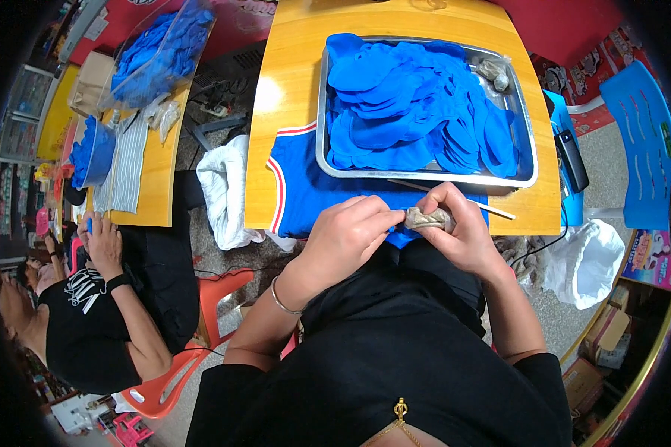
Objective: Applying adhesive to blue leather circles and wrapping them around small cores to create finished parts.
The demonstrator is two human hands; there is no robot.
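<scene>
My right hand (462,231) is closed around a small greyish-beige crumpled bundle (429,219), held just off the table's near edge. Its contents cannot be made out. The fingers of my left hand (358,227) are pinched together, with their tips at the bundle's left end. A bit of blue shows below those fingertips; what they grip is hidden. Beyond my hands stands a metal tray (425,176) heaped with blue fabric pieces (417,104). A similar small bag (493,73) lies in its far right corner. Under the tray spreads a blue garment (306,171) with red-and-white trim.
A thin pale stick (492,209) lies before the tray on the wooden table (291,67). To the left, a person (89,313) sits at another table with a blue tub (99,153). A blue chair (641,141) and white bag (585,261) are at right.
</scene>
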